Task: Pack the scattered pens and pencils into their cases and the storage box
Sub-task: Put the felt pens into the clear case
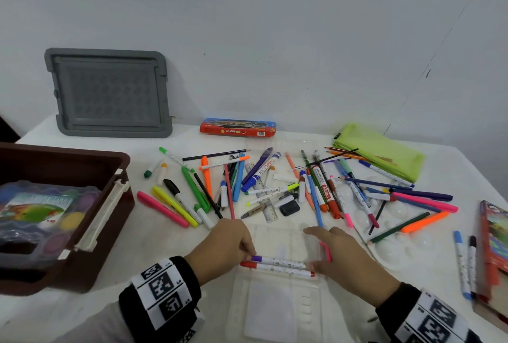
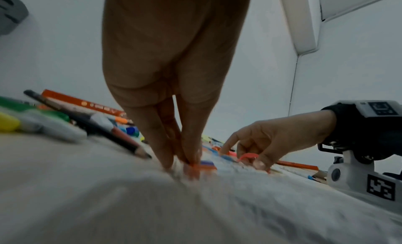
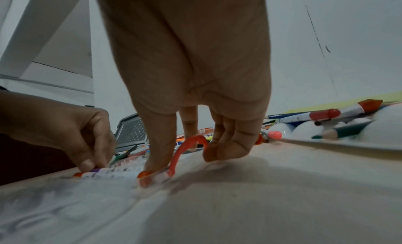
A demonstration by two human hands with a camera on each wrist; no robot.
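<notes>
Purple-capped pen | left hand fingers pinch cap end | right hand fingers press other end (pink pen tucked under).

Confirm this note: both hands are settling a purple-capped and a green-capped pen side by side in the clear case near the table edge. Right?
Not quite. The second pen is red-capped, not green-capped. In the head view it lies beside the purple-capped pen in the clear case, with the left hand and the right hand at the pens' ends.
</notes>
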